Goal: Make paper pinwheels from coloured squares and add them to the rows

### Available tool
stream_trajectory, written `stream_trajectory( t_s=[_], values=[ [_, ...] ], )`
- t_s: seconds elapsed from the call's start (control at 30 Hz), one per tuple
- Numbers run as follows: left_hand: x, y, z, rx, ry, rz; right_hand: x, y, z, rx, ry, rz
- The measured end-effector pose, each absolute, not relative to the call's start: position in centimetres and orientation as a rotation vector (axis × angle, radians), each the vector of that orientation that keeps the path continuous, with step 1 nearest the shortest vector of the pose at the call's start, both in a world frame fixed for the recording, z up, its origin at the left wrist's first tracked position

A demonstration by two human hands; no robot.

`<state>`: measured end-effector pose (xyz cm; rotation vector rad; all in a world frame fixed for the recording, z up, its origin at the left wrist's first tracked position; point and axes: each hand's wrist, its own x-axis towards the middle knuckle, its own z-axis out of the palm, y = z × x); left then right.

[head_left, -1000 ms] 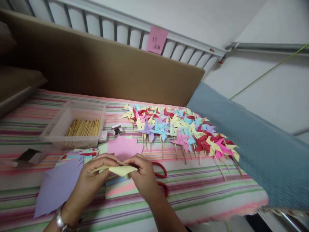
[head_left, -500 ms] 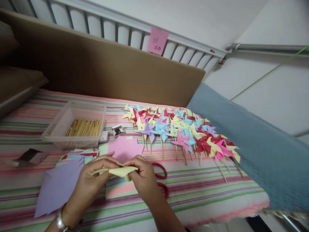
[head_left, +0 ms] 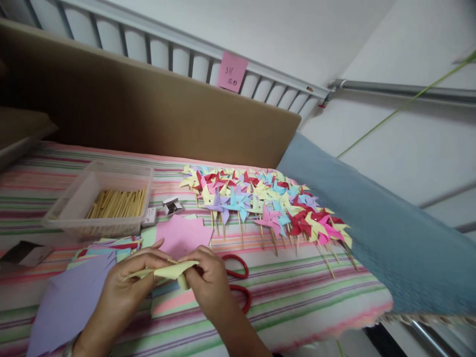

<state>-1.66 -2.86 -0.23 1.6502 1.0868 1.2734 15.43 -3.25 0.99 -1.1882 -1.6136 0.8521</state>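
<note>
Striped cloth (head_left: 308, 297) is spread beneath yellow paper (head_left: 173, 271), pinched in left hand (head_left: 126, 285) and right hand (head_left: 208, 283); it is judged light, soft, easily creased, best held gently at its folds.

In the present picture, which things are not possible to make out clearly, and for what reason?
All in the head view:
Red handles: whatever they join is hidden behind the right hand.
Yellow paper: partly covered by the grip of the left hand.
Small open box: its dark contents are too small to identify.
Pinwheels: the rear ones overlap, preventing a sure count.
Silvery wristband: cut off by the bottom edge.
</note>
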Motion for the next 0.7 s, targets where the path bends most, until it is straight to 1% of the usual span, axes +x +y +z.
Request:
stream_trajectory(
  t_s=[0.43, 0.7],
  values=[
    [-1.7, -2.7, -0.8, 1.600, 1.100, 1.252, 15.3, -3.4, 1.3, -1.214, -1.638, 0.873],
    [-2.7, -2.7, -2.4, 1.682, 1.183, 1.220, 15.0, -3.5, 1.0, -1.209, -1.604, 0.840]
  ],
)
